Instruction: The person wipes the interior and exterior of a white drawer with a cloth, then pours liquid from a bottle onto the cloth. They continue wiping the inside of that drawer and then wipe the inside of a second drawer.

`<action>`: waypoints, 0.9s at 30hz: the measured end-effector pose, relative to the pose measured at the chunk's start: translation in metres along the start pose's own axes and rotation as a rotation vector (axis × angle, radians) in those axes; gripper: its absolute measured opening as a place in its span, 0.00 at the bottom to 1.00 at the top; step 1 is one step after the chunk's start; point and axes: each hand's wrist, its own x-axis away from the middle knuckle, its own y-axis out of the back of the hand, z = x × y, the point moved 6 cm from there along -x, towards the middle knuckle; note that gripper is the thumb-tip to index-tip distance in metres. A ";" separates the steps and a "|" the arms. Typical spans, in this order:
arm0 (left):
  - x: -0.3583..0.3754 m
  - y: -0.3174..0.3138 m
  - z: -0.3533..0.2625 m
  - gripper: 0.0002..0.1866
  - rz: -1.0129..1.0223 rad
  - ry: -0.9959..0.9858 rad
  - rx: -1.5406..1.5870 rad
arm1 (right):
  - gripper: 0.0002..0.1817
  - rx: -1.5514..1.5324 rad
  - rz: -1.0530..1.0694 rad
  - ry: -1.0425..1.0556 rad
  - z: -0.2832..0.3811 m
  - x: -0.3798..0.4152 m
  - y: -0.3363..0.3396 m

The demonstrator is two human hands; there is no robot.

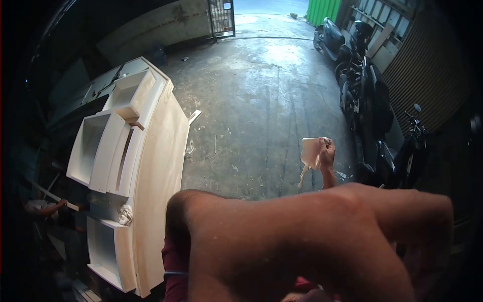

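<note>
A bare back and shoulder (282,231) fill the bottom centre, very close to the camera, with dark red cloth at the lower left. Beyond the back's upper edge, a forearm and hand (327,149) show, seemingly that person's. The fingers grip the right edge of a thin pale piece (312,151), which has a narrow strip hanging from it. Neither my left hand nor my right hand can be made out. To the left lies a long pale wooden cabinet (158,136) with several box-like compartments. A crumpled white wad (126,215) rests on it.
Motorcycles (370,95) stand along the right wall. At the far left another person's arm (50,209) holds a thin strip (72,206). Small scraps and a short pale board (195,117) lie on the concrete floor (251,100). A green panel (322,11) stands beside the far opening.
</note>
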 end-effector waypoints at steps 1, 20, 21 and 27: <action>0.001 -0.002 -0.002 0.29 -0.013 0.004 -0.017 | 0.10 -0.024 0.026 -0.021 -0.004 -0.001 -0.008; 0.393 0.137 0.013 0.36 -0.754 0.934 -0.962 | 0.12 0.116 0.852 0.486 0.134 0.223 -0.328; 0.417 0.133 0.004 0.31 -0.876 0.981 -0.871 | 0.14 0.188 0.867 0.614 0.142 0.240 -0.341; 0.473 0.087 -0.109 0.14 -1.356 0.727 -0.773 | 0.15 0.144 1.058 0.143 0.116 0.315 -0.419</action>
